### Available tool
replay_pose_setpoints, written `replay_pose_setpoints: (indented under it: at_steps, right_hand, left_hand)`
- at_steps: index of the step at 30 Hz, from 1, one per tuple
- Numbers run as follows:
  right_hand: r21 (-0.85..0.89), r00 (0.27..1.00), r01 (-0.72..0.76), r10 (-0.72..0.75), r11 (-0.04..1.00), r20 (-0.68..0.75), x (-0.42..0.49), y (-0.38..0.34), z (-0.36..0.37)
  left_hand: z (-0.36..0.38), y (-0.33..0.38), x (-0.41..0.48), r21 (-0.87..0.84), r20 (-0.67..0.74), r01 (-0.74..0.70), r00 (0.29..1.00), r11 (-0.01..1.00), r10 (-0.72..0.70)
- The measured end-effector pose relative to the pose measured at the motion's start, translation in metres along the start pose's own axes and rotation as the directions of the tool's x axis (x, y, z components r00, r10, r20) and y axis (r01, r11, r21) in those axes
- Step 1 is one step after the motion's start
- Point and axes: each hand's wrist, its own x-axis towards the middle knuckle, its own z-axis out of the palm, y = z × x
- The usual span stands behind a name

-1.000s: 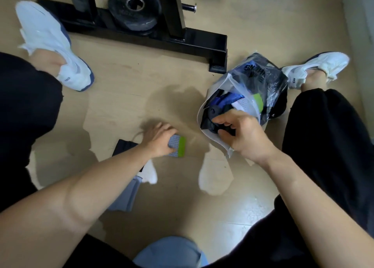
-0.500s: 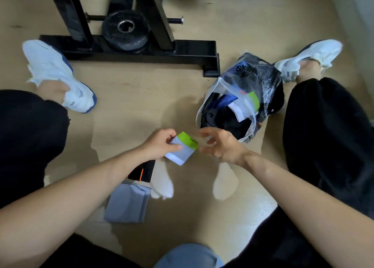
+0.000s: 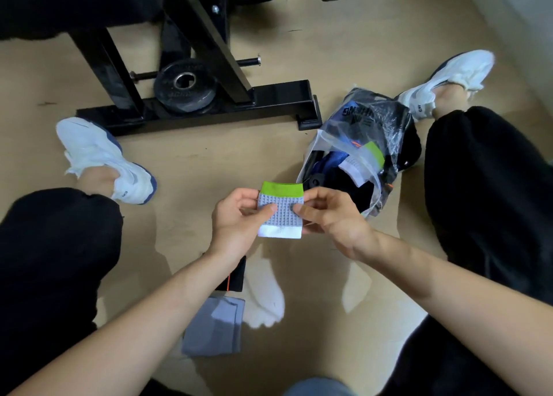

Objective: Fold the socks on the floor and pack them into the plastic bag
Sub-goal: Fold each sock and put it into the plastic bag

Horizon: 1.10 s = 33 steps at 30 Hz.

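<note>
tan floor (image 3: 209,162) under everything. at the far side, a black metal frame (image 3: 209,108) with a round weight plate (image 3: 185,86) at its base bar. to the right, just beside the right leg, a clear plastic bag (image 3: 386,117) lying on the floor, mouth open toward the middle, with dark, blue and green-banded socks inside. white shoes, left (image 3: 98,159) and right (image 3: 443,81), well apart. near the bottom, partly under the left forearm, a flat grey sock (image 3: 214,327) on the floor, and a black sock (image 3: 236,276) just beyond it. held above the floor, just beside the bag's mouth, left hand (image 3: 236,219) and right hand (image 3: 332,216), both pinching a small folded sock (image 3: 281,216) by its sides, thumbs on the front. green band up, grey dotted middle, white strip down.
</note>
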Motion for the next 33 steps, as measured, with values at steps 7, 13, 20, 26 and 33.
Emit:
replay_pose_setpoints:
  at_steps: [7,13,20,26,33]
  right_hand:
    - [-0.033,0.984,0.099,-0.103,0.995,-0.145,-0.003,0.002,0.010]
    - [-0.116,0.972,0.137,-0.156,0.984,-0.176,-0.005,0.005,0.014]
    - [-0.080,0.980,0.114,-0.125,0.990,-0.152,-0.007,0.002,0.012]
    - [0.075,0.994,0.066,-0.059,0.995,-0.095,-0.013,-0.009,0.009]
    - [0.057,0.996,0.069,-0.066,0.996,-0.055,-0.010,-0.014,0.001]
  left_hand:
    - [0.009,0.012,-0.009,0.366,-0.113,-0.190,0.963,0.911,0.246]
    - [0.008,0.013,-0.013,0.329,-0.014,-0.261,0.960,0.908,0.281]
    - [0.007,0.007,-0.017,0.212,0.142,-0.434,0.900,0.876,0.412]
    - [0.004,0.005,-0.017,0.122,0.238,-0.455,0.876,0.882,0.419]
    - [-0.002,0.013,-0.013,0.042,0.234,-0.381,0.903,0.924,0.361]
